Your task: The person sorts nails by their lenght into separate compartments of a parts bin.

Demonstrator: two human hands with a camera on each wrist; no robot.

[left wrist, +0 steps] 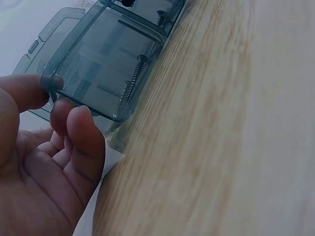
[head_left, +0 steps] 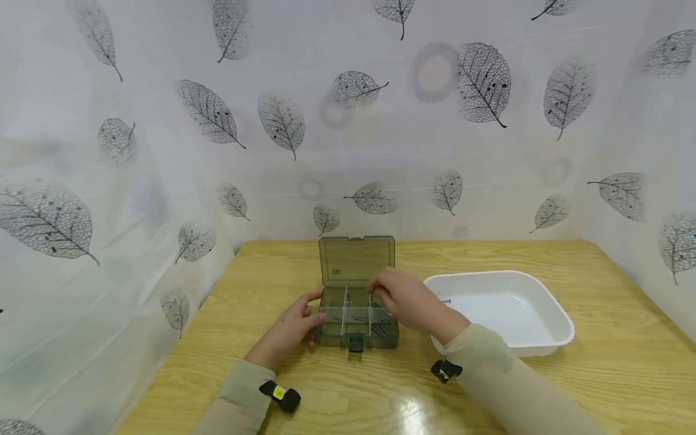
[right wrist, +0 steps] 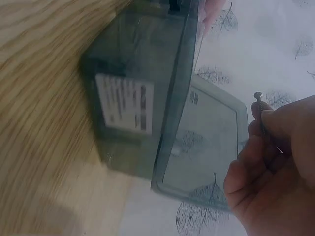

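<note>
A smoky grey, see-through compartment box (head_left: 330,339) stands on the table, its lid (head_left: 356,257) raised at the back. Several dark screws (head_left: 379,330) lie in its right compartments; the left wrist view shows another screw (left wrist: 135,76) through the wall. My left hand (head_left: 292,329) grips the box's left side, thumb over the rim and fingers against the outer wall. Over the back right compartment is my right hand (head_left: 410,299), pinching a screw (right wrist: 259,97) between thumb and fingers. The screw's head sticks up past the fingertips; its lower part is partly hidden by the hand.
A white plastic tray (head_left: 502,311) is to the right of the box, partly behind my right forearm. A screw (head_left: 446,301) shows at its left side. The wooden table (head_left: 337,399) meets a leaf-patterned curtain (head_left: 348,145) at the back and sides.
</note>
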